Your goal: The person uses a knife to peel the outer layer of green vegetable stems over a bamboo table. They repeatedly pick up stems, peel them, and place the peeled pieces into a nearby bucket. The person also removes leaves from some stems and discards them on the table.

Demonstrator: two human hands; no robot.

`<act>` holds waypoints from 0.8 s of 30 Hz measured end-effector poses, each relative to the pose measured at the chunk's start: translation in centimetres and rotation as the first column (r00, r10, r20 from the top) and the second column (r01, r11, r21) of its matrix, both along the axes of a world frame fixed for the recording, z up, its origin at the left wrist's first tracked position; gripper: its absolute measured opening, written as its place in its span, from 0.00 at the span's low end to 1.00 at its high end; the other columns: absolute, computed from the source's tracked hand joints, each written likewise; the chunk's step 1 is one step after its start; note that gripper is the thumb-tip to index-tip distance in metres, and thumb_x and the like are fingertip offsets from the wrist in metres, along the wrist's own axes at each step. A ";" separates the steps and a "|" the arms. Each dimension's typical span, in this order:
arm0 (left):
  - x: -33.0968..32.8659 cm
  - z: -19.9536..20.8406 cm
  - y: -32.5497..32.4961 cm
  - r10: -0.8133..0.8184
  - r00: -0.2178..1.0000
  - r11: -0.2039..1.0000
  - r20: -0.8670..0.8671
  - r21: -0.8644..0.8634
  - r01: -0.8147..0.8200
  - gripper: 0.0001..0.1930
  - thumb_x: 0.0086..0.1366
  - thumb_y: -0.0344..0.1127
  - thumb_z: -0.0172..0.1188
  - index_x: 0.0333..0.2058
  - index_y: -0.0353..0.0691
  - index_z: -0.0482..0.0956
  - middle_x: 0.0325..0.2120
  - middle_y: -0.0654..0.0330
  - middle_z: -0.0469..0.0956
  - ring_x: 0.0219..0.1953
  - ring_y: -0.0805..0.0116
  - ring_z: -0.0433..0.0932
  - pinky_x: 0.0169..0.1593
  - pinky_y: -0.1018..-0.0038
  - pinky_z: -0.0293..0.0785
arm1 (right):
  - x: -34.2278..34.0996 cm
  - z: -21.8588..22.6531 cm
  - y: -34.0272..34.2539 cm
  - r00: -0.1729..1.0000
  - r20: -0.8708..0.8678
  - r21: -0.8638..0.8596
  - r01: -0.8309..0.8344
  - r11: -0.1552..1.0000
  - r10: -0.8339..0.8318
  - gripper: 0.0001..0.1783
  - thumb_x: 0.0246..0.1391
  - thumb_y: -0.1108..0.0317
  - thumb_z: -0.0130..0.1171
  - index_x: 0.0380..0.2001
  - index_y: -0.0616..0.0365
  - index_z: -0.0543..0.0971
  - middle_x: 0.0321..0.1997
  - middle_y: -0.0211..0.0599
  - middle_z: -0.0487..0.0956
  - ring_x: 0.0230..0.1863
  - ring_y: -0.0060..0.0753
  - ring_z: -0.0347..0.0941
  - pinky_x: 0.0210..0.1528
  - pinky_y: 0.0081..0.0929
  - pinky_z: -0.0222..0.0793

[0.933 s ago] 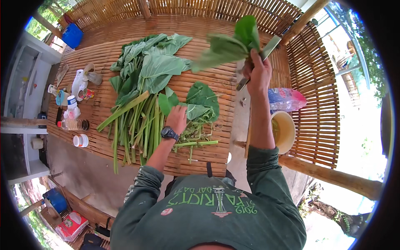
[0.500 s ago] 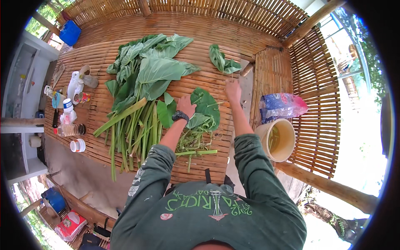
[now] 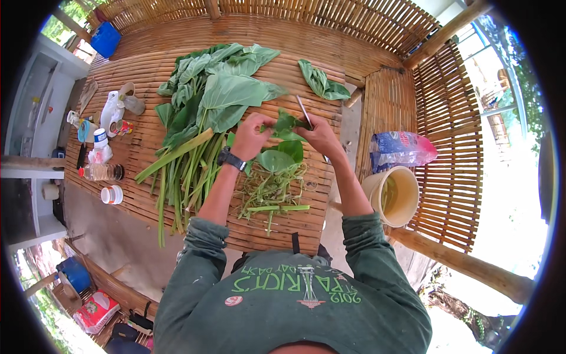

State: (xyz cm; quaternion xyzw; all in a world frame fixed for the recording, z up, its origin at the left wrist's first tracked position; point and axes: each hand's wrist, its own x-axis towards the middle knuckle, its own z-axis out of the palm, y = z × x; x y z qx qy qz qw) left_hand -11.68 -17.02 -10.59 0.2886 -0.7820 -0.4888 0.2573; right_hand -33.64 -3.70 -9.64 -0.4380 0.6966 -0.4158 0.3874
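Note:
Between my two hands a green leaf (image 3: 285, 123) is lifted above the table, pinched by the fingers of my left hand (image 3: 252, 137). My right hand (image 3: 321, 135) is closed around a knife (image 3: 303, 108) whose thin blade points away from me, and its fingers are close to the leaf's right edge. Below the hands lie cut leaf pieces (image 3: 276, 160) and a heap of stringy green peelings (image 3: 265, 189). Left of my left hand is a big bundle of broad leaves (image 3: 227, 97) with long green stalks (image 3: 183, 171). A folded leaf (image 3: 324, 81) rests farther off, at the far right.
The bamboo-slat table (image 3: 141, 141) carries bottles, a white jar (image 3: 111, 194) and a cup along its left side. To my right stand a cream bucket (image 3: 391, 196) with green pieces inside and a blue-and-pink plastic bag (image 3: 403, 148) on the bamboo bench (image 3: 386, 106).
Both hands have come together and risen with a leaf between them. My right hand has moved back from near the folded leaf, and a knife now shows in it.

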 end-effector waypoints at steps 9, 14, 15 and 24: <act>4.0 -5.9 -0.6 -0.019 0.951 0.819 0.310 -0.541 0.193 0.23 0.55 0.30 0.72 0.52 0.41 0.81 0.49 0.53 0.79 0.56 0.49 0.75 0.61 0.53 0.73 | -2.5 5.5 -3.2 0.850 -0.103 -0.317 0.465 0.827 -0.517 0.14 0.59 0.63 0.71 0.43 0.60 0.84 0.29 0.39 0.82 0.31 0.34 0.76 0.39 0.33 0.72; 1.0 -10.4 3.6 0.048 0.895 0.754 0.443 -0.604 0.259 0.21 0.54 0.35 0.74 0.47 0.42 0.83 0.48 0.54 0.79 0.57 0.49 0.74 0.66 0.50 0.66 | -7.3 5.1 -8.5 0.737 -0.122 -0.499 0.534 0.683 -0.665 0.13 0.60 0.61 0.70 0.41 0.59 0.84 0.29 0.42 0.83 0.31 0.38 0.78 0.40 0.36 0.73; 0.8 -11.3 3.3 0.054 0.868 0.751 0.494 -0.593 0.291 0.20 0.55 0.34 0.74 0.47 0.43 0.83 0.48 0.55 0.79 0.56 0.49 0.74 0.66 0.50 0.65 | -7.8 5.2 -9.2 0.737 -0.085 -0.532 0.536 0.655 -0.671 0.14 0.60 0.60 0.69 0.42 0.59 0.84 0.30 0.42 0.83 0.31 0.38 0.78 0.40 0.36 0.72; -0.7 -2.0 1.5 0.000 0.974 0.831 0.228 -0.542 0.127 0.14 0.60 0.25 0.67 0.45 0.41 0.84 0.43 0.56 0.80 0.54 0.50 0.77 0.59 0.56 0.70 | -8.3 -4.8 -2.6 0.940 -0.219 -0.128 0.239 0.963 -0.262 0.32 0.57 0.55 0.72 0.65 0.47 0.80 0.54 0.51 0.86 0.56 0.44 0.84 0.58 0.34 0.76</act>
